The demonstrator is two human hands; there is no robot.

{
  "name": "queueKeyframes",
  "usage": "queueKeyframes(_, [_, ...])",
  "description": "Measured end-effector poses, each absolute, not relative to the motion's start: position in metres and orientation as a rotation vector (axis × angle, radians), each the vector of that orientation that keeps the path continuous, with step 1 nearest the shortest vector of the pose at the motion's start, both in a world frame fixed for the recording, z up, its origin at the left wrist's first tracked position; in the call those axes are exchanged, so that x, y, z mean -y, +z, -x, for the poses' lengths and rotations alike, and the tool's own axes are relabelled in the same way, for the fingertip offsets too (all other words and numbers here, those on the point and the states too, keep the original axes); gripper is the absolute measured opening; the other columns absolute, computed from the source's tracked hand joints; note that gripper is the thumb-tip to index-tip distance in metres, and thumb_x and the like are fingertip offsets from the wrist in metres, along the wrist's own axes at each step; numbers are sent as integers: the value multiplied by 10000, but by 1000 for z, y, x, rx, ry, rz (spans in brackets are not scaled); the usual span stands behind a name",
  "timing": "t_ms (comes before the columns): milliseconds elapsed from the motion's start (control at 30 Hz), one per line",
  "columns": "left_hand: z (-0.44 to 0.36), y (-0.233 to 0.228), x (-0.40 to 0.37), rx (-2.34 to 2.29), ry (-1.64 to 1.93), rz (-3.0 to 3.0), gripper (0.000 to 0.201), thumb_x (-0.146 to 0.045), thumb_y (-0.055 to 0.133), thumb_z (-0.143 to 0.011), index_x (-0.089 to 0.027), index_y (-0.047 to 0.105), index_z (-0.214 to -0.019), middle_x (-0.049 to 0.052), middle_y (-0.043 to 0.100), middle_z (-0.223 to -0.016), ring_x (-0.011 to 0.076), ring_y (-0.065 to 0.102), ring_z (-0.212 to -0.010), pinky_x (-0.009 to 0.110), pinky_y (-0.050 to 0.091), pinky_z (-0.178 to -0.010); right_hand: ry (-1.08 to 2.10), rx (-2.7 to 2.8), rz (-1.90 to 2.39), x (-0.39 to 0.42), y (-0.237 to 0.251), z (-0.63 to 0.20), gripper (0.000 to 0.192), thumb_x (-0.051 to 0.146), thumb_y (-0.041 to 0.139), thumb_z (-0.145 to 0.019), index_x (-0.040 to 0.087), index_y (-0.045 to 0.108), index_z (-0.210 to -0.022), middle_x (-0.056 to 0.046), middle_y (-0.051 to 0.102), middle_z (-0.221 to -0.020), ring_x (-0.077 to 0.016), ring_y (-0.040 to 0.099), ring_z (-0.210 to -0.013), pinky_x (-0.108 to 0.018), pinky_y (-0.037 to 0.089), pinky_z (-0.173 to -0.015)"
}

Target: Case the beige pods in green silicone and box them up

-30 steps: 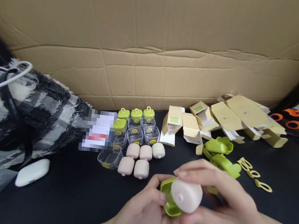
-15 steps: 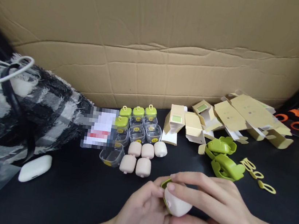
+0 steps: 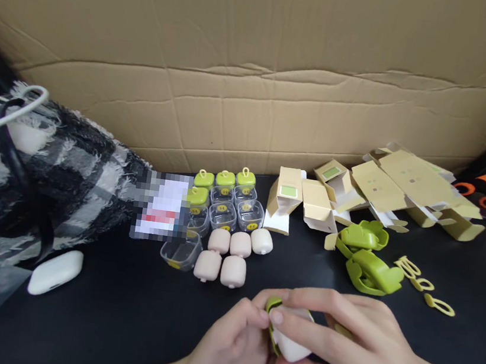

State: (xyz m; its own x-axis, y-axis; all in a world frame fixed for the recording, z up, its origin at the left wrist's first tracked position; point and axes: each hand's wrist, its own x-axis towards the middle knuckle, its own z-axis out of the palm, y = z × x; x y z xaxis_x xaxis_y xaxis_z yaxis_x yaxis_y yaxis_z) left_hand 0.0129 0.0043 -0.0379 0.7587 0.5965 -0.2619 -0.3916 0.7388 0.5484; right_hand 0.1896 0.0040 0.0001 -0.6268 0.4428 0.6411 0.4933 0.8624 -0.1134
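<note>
My left hand [image 3: 232, 348] grips a small green lid [image 3: 274, 329] by its edge, thumb on the near rim. My right hand [image 3: 360, 346] is closed round a pale, rounded little cup [image 3: 293, 344], its fingers over the top and thumb underneath. The cup sits against the lid's inside, tilted; I cannot tell how far it is seated. A bit of yellow [image 3: 343, 331] shows between my right fingers. Beyond my hands several pale pink cups [image 3: 233, 271] and a whiter one [image 3: 262, 242] stand in two rows.
Clear boxes [image 3: 222, 216], some under green lids [image 3: 246, 177], stand behind the cups. Opened cartons [image 3: 286, 193] lie at the back right. Nearer are green flower-shaped pieces [image 3: 374, 272] and yellow loops [image 3: 440, 305]. A white case [image 3: 55, 272] and checked cloth [image 3: 90, 186] are left.
Both hands have turned the cup and lid a little, so the lid shows more edge-on. The cup has tipped slightly downward. A yellow bit now shows between my right fingers.
</note>
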Motion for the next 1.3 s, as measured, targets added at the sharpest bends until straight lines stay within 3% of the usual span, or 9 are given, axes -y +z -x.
queueKeyframes(100, [-11, -38, -7, -456, 541, -495, 181, -354, 550, -710, -207, 523, -811, -40, 495, -722, 78, 353, -545, 307, 110, -508, -48, 2350, 711, -4, -3, -190, 222, 280, 405, -1006, 169, 587, -1067, -54, 713, -935, -100, 698, -798, -167, 518, -539])
queueKeyframes(367, [-12, -45, -4, -419, 470, -498, 302, -309, 511, -681, -227, 464, -968, -46, 500, -699, 86, 341, -514, 298, 120, -527, 32, 2363, 763, 1, -19, -185, 142, 245, 555, -865, 195, 589, -993, -19, 584, -757, -142, 565, -598, -224, 458, -439])
queueKeyframes(567, [-14, -34, -5, -519, 448, -525, 343, -481, 606, -662, -230, 426, -811, -66, 464, -691, 84, 295, -547, 295, 113, -570, 161, 2445, 766, 3, -12, -181, 182, 103, 487, -811, 167, 649, -865, -30, 531, -712, -130, 494, -583, -188, 429, -431])
queueKeyframes(700, [-12, -28, -5, -542, 428, -525, 316, -453, 594, -658, -223, 390, -732, -62, 453, -679, 91, 301, -565, 293, 115, -584, 330, 2434, 802, 3, -8, -183, 185, 73, 508, -802, 157, 648, -889, -41, 511, -768, -128, 521, -634, -185, 469, -476])
queueKeyframes(833, [-10, -29, -5, -519, 443, -495, 202, -298, 543, -635, -219, 375, -713, -60, 447, -674, 83, 286, -540, 298, 104, -568, 626, 2419, 825, 0, -4, -187, 171, 101, 634, -805, 142, 651, -970, -40, 497, -838, -112, 542, -658, -192, 510, -549])
queueKeyframes(967, [-12, -33, -6, -483, 462, -485, 194, -307, 533, -629, -214, 377, -698, -54, 456, -673, 76, 309, -522, 290, 112, -534, 611, 2416, 822, -4, -4, -191, 223, 177, 706, -800, 188, 658, -1018, -17, 520, -833, -116, 568, -660, -219, 517, -570])
queueKeyframes(1067, [-11, -37, -6, -478, 542, -491, 308, -421, 577, -624, -211, 436, -801, -41, 492, -677, 75, 357, -513, 261, 137, -492, 690, 2375, 789, -8, -3, -197, 508, 297, 756, -774, 234, 550, -1234, -37, 572, -999, -102, 604, -690, -198, 536, -584])
queueKeyframes(1133, [-11, -38, -5, -548, 605, -517, 454, -523, 638, -630, -201, 453, -890, -43, 514, -680, 56, 367, -492, 229, 156, -468, 768, 2308, 774, -10, -1, -202, 595, 249, 735, -795, 249, 459, -1322, -60, 560, -1153, -84, 627, -722, -152, 534, -564])
queueKeyframes(1300, [-12, -38, -4, -656, 644, -661, 501, -619, 656, -695, -206, 449, -889, -31, 579, -663, 50, 452, -435, 185, 289, -403, 591, 2346, 741, -13, 4, -206, 321, 129, 639, -838, 220, 580, -1140, -39, 637, -1077, -110, 670, -845, -173, 551, -680])
